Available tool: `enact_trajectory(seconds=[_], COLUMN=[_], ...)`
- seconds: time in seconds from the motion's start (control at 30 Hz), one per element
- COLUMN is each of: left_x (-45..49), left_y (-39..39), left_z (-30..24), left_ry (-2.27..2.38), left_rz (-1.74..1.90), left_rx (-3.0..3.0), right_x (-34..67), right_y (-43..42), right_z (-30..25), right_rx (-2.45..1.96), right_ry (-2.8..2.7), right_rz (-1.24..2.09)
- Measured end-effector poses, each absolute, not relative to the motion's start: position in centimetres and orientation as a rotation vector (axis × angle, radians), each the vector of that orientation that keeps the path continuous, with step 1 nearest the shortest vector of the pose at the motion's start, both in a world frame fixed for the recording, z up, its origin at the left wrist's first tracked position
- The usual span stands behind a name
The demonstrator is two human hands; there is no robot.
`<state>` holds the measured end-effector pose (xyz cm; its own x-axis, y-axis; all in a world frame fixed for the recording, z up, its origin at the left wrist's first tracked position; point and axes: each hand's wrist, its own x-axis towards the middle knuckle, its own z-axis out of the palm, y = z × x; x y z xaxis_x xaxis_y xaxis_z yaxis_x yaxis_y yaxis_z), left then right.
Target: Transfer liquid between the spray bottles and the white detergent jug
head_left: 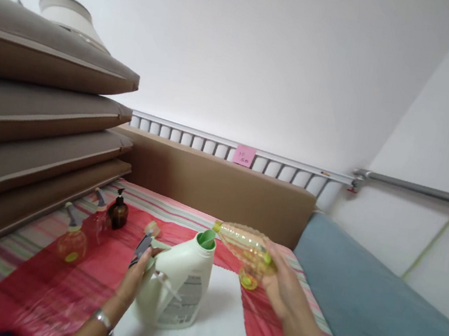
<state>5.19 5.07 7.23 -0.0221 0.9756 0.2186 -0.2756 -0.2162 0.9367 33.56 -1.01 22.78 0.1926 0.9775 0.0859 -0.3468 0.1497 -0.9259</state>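
Note:
A white detergent jug with an open green spout stands on a white sheet over a red plastic cover. My left hand is closed round the jug's handle side and also pinches a small dark pump head. My right hand grips a clear yellow bottle, tipped on its side with its open neck just above and right of the jug's spout.
At the left stand an orange spray bottle, a red spray bottle and a brown pump bottle. A small cap lies near them. Stacked grey cushions fill the left; a blue mattress lies right.

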Motion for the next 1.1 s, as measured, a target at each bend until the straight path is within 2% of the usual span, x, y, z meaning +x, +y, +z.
enact_trajectory(seconds=[0.23, 0.47, 1.1], left_x=[4.4, 3.4, -0.1], left_y=[6.0, 5.9, 0.3], left_z=[7.3, 8.5, 14.1], left_ry=[0.888, 0.879, 0.636], left_rz=[1.588, 1.611, 1.807], left_rx=[0.992, 1.007, 0.98], right_x=[32.7, 31.3, 26.2], right_y=[-4.9, -9.0, -10.6], right_z=[17.6, 11.9, 11.0], right_rx=[-0.705, -0.703, -0.839], right_ry=[-0.443, -0.272, -0.408], right_rz=[1.438, 1.572, 1.568])
